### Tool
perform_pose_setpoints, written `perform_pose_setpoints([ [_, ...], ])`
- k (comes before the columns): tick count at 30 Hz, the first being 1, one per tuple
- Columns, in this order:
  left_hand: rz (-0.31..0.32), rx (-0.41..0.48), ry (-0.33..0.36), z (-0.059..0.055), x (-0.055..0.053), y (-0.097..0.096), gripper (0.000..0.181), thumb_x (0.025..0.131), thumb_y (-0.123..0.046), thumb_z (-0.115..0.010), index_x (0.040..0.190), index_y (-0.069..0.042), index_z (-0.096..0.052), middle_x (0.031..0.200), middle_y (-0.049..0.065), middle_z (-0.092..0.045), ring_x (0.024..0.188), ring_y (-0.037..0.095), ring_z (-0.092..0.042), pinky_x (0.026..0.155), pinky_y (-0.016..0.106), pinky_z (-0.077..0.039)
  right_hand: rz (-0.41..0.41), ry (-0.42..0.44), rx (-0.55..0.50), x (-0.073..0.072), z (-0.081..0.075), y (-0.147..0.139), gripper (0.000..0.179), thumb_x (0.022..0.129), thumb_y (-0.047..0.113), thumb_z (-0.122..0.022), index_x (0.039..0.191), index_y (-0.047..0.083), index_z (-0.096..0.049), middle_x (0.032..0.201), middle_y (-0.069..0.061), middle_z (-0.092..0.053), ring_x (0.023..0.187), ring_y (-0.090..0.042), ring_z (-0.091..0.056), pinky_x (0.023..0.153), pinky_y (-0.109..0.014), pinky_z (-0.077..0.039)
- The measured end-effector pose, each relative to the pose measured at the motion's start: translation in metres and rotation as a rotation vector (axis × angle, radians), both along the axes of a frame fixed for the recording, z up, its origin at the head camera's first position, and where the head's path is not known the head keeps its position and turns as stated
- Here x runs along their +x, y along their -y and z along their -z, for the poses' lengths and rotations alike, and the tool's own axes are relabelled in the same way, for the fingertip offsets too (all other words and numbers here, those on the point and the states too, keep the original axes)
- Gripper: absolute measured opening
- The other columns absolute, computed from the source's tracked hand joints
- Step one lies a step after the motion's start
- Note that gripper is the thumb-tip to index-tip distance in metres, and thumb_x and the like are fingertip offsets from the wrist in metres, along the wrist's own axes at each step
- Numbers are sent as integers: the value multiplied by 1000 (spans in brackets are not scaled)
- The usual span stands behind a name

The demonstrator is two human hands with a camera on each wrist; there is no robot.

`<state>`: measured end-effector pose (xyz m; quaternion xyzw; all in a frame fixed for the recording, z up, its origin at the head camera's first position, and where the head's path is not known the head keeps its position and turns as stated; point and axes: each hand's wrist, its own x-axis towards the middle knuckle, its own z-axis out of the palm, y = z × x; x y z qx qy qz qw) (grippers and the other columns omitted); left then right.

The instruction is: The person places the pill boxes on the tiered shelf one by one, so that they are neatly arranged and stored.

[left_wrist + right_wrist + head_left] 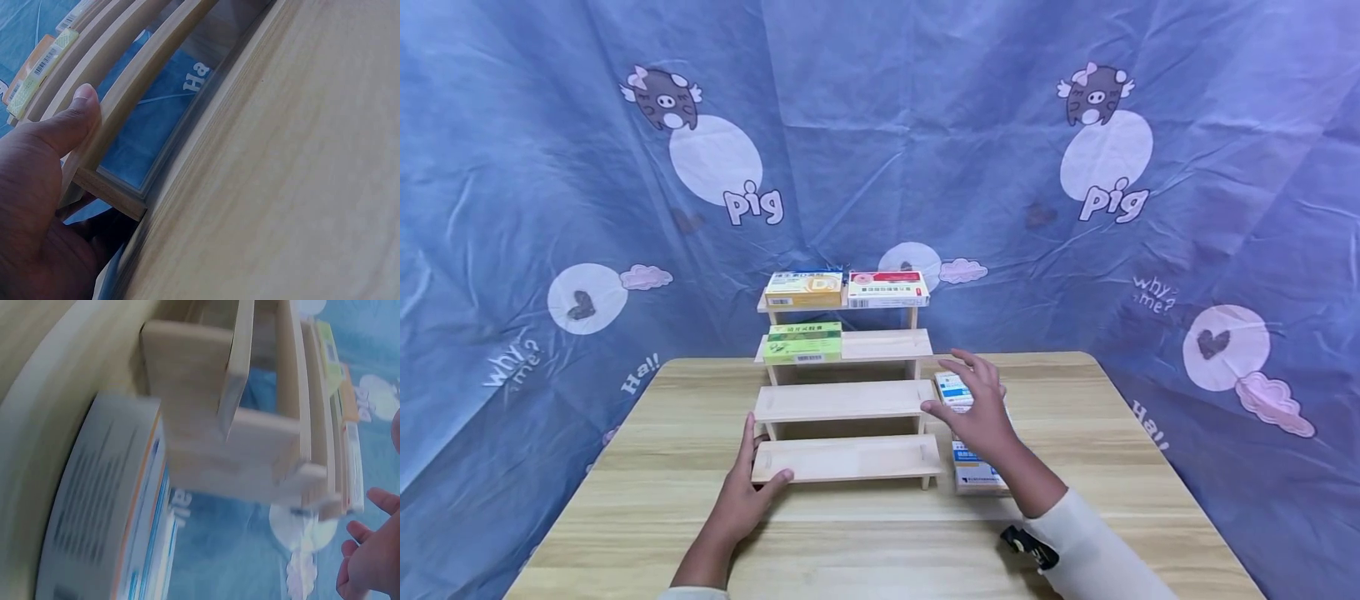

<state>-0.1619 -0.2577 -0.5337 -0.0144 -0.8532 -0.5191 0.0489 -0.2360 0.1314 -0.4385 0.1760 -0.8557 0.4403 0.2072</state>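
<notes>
A wooden four-step display rack [847,458] stands on the table. My left hand [747,492] grips the left end of its lowest step; in the left wrist view the thumb [82,103] lies over the step and the other fingers go behind it. To the rack's right, my right hand [981,417] hovers with thumb and fingers spread and nothing between them. Partly hidden beneath it are several medicine boxes [976,479], white and blue. On the top step sit a yellow-and-white box [803,289] and a red-and-white box [888,289]. A green box [802,342] lies on the step below, at the left.
The wood-grain table [1097,492] extends to both sides of the rack. A blue curtain [910,150] with pig prints hangs behind and around it. A small black device [1030,547] sits at the right sleeve [1090,550].
</notes>
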Motion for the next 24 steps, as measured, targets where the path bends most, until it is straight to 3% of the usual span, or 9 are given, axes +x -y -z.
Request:
perform_pose_setpoints([
  [10,-8,-23,-19,4,0,0,119,102,-37,-79,176,-32,14,172,27,-40,157,51,-43,128,74,-28,31,112,35,6,10,-43,67,92,22,-90,151,7,-63,167,-22,-45,159,-50,-30,116,-89,-19],
  [15,-4,-11,-8,4,0,-1,120,102,-38,-79,176,-31,15,173,26,-39,157,51,-43,128,75,-27,-7,165,35,9,13,-63,67,94,19,-88,153,5,-60,167,-26,-44,158,-52,-33,120,-81,-31],
  [19,-2,-13,-11,2,-1,-1,120,102,-38,-79,176,-30,14,173,26,-38,157,51,-43,128,75,-28,-60,219,88,13,10,-79,69,95,21,-87,156,6,-58,165,-29,-44,154,-55,-38,110,-79,-45],
  [22,-3,-25,-11,1,0,-1,120,102,-39,-79,176,-31,15,173,27,-38,158,52,-42,127,75,-28,-107,245,129,17,11,-92,69,94,22,-88,154,6,-59,162,-27,-49,146,-53,-47,95,-63,-54],
  [24,-7,-29,-14,1,0,-1,119,102,-38,-79,176,-30,14,173,28,-38,157,53,-41,127,76,-29,-136,255,133,21,14,-100,68,93,21,-89,153,6,-60,159,-26,-52,139,-49,-52,88,-50,-50],
])
